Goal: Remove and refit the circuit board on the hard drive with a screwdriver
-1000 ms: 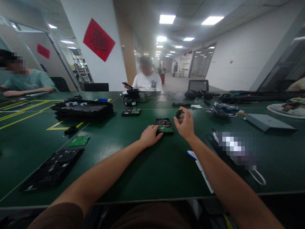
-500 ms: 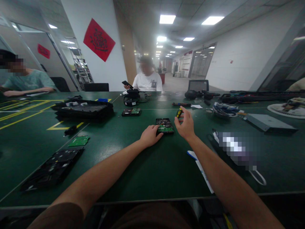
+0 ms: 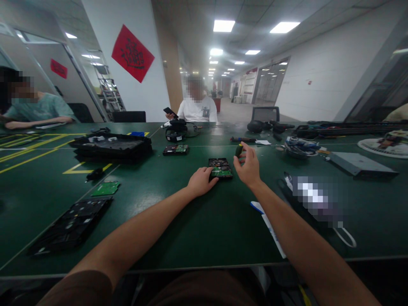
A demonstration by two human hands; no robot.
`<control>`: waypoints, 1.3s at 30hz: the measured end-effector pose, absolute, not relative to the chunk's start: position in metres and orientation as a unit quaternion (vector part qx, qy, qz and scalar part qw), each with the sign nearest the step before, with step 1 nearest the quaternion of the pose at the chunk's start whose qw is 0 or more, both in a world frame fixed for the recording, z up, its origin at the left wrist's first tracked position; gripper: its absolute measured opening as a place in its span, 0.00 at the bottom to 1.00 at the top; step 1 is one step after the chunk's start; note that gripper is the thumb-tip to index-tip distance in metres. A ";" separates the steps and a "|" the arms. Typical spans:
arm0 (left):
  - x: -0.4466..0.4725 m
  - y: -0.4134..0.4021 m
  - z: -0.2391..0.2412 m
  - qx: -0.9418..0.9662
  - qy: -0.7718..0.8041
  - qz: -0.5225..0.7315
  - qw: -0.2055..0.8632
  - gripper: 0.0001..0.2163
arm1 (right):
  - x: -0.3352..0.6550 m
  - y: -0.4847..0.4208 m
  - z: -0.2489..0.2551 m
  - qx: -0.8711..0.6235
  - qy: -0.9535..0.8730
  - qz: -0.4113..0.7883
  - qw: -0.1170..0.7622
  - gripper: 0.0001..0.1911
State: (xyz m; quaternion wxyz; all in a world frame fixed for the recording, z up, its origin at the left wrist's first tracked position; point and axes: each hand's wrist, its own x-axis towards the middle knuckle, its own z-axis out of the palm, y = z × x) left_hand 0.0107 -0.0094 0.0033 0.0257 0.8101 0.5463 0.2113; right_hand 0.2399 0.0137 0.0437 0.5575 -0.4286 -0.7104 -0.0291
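A hard drive (image 3: 220, 170) with its green circuit board facing up lies flat on the dark green table, in the middle of the view. My left hand (image 3: 202, 181) grips its left side, the fingertips hidden partly behind the near left corner. To the right, my right hand (image 3: 247, 165) is raised just beside the drive, thumb and fingers pinching the black and yellow handle (image 3: 239, 149) of what looks like a screwdriver. Its shaft does not show clearly, so I cannot tell whether the tip touches the drive.
Another hard drive (image 3: 175, 149) lies further back. On the left are a black tray (image 3: 111, 146), a loose green circuit board (image 3: 106, 188) and a black plastic frame (image 3: 72, 225). A grey metal box (image 3: 361, 164) and bundled cables (image 3: 299, 145) lie right. Someone holding a phone (image 3: 170, 112) sits opposite.
The screwdriver handle has turned in my right fingers: its yellow markings faced me before, and now mostly its dark side shows. My left hand and the hard drive have stayed put.
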 end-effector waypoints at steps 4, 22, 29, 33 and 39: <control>0.010 -0.010 0.003 0.812 0.543 0.212 0.025 0.26 | 0.240 0.013 0.044 -0.430 -0.709 -0.040 0.558 0.32; 0.011 -0.008 0.001 0.812 0.540 0.220 0.029 0.27 | 0.238 0.012 0.044 -0.435 -0.708 -0.013 0.556 0.35; 0.010 -0.008 0.002 0.812 0.541 0.217 0.033 0.27 | 0.239 0.011 0.045 -0.444 -0.702 -0.027 0.556 0.34; 0.009 -0.007 0.001 0.813 0.539 0.218 0.035 0.28 | 0.240 0.009 0.049 -0.439 -0.686 -0.043 0.579 0.33; 0.010 -0.009 -0.002 0.812 0.543 0.212 0.037 0.29 | 0.242 0.011 0.049 -0.442 -0.669 -0.065 0.594 0.33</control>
